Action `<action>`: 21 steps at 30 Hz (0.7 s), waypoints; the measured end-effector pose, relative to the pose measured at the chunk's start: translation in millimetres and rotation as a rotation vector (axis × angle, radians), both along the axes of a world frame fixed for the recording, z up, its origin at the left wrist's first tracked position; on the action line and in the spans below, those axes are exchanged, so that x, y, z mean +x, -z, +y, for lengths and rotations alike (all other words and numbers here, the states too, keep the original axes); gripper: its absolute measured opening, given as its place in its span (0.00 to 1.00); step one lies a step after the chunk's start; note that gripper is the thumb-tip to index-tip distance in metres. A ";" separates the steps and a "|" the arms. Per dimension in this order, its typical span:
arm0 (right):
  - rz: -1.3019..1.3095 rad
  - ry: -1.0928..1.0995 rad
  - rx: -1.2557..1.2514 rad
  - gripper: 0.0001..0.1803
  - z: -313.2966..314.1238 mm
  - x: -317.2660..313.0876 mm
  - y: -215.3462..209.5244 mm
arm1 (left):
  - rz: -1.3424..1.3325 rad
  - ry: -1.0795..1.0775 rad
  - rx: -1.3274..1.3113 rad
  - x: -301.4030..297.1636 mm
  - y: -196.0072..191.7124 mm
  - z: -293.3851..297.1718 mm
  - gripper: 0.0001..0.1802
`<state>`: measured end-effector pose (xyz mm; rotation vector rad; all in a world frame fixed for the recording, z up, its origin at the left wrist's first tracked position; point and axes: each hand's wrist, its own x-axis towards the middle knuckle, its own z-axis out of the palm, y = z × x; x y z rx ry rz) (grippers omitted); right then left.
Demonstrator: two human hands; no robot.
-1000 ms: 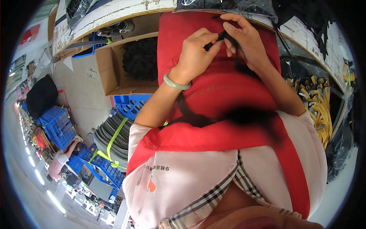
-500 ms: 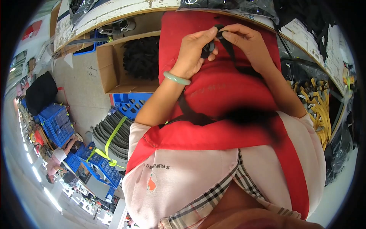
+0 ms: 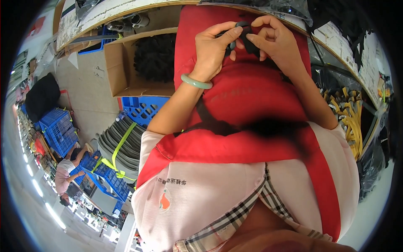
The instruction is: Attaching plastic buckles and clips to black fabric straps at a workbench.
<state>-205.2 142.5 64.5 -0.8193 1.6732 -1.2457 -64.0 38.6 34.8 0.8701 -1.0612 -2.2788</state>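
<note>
My left hand [image 3: 212, 48], with a pale green bangle at the wrist, is closed at the red apron's far end. Its thumb and index finger pinch the top of a black strap [image 3: 250, 45]. Another dark piece [image 3: 228, 51] shows under the curled fingers; its kind is hidden. Across from it, my right hand [image 3: 275, 44] has its thumb and bent fingers closed at the strap's right edge, with the index finger raised. The strap hangs in a short, wide fold between both hands, above the red apron [image 3: 239, 80].
A white-topped worktable [image 3: 163, 12] curves along the far side, bearing black material in clear plastic [image 3: 273, 8]. To the left are a cardboard box [image 3: 119, 71] of black pieces, a blue crate [image 3: 145, 110] and a tied dark stack [image 3: 115, 140]. Yellow straps [image 3: 350, 122] hang right; a person [image 3: 65, 176] bends far left.
The long strap that ran down from my hands is now a short, wide fold between them. My right hand has shifted slightly up and away, its index finger lifting.
</note>
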 end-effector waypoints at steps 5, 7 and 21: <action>0.019 -0.051 0.007 0.15 -2.5 -2.0 -2.1 | 0.019 0.003 -0.076 1.4 2.8 -0.2 0.09; 0.032 -0.058 0.027 0.15 -5.8 -0.4 -9.0 | 0.025 0.010 -0.112 2.5 6.8 0.3 0.09; -0.460 -0.270 0.078 0.11 -19.7 -14.7 27.5 | -0.030 0.180 -0.129 42.1 -10.2 -13.8 0.08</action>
